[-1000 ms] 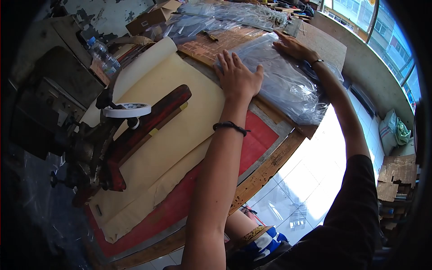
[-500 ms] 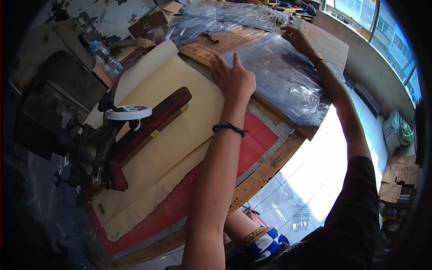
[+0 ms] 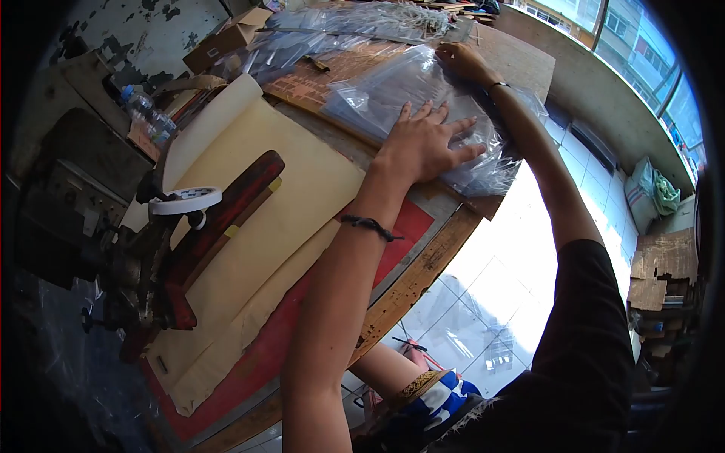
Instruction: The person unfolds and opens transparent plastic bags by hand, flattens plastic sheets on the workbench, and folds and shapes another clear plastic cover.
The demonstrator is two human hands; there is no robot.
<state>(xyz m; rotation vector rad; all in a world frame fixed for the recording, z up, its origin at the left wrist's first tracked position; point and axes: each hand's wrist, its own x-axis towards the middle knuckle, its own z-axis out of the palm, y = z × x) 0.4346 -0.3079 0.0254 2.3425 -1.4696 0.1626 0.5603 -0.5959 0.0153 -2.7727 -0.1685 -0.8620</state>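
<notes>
Clear plastic sheets (image 3: 370,90) lie under the left hand (image 3: 432,147), which is open, fingers spread over them and gripping nothing. The right hand (image 3: 467,64) is at their far edge with its fingers bent; whether it pinches the plastic, I cannot tell. Both 2 wrists wear dark bands. Beside the sheets, a brown board (image 3: 298,84) carries a small yellow and dark tool (image 3: 317,65), and more plastic (image 3: 325,44) covers the table's far end.

Nearer on the table (image 3: 419,279), whose wooden edge is pitted, cream paper (image 3: 302,166) with 1 curled side overlaps a red sheet (image 3: 408,226). Over the paper reaches a dark machine's red arm (image 3: 226,211), a white tape roll (image 3: 189,205) beside it.

Farther out stand a bottle (image 3: 147,113), a cardboard box (image 3: 226,39) and a peeling wall (image 3: 143,34). White floor tiles (image 3: 483,287) glare below the window (image 3: 634,45), with a sack (image 3: 642,200) against the low wall.
</notes>
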